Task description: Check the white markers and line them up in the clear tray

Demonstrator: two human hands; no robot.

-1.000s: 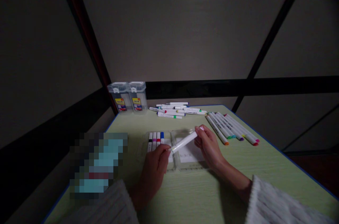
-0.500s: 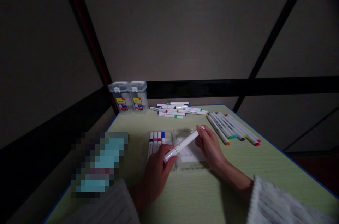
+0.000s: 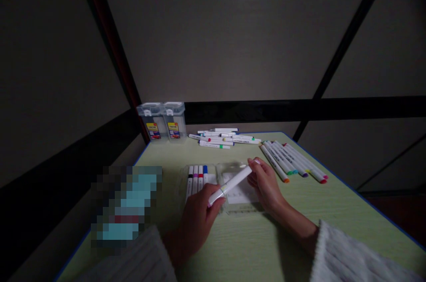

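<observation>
Dim light, grey walls (image 3: 233,42), black strips (image 3: 249,112), pale green blue-edged table (image 3: 246,246), dark reddish floor (image 3: 396,213)

a pale grey right sleeve (image 3: 349,257) shows at the lower right of the frame, thick and soft-looking, with a raised texture and a fuzzy, slightly uneven cuff edge; the left sleeve (image 3: 140,257), at the lower left, is grey too but dimmer, with broad ridges across its cloth; both cuffs end short of the wrists; the left hand (image 3: 201,215) and right hand (image 3: 265,184) are bare, with slim fingers.
</observation>
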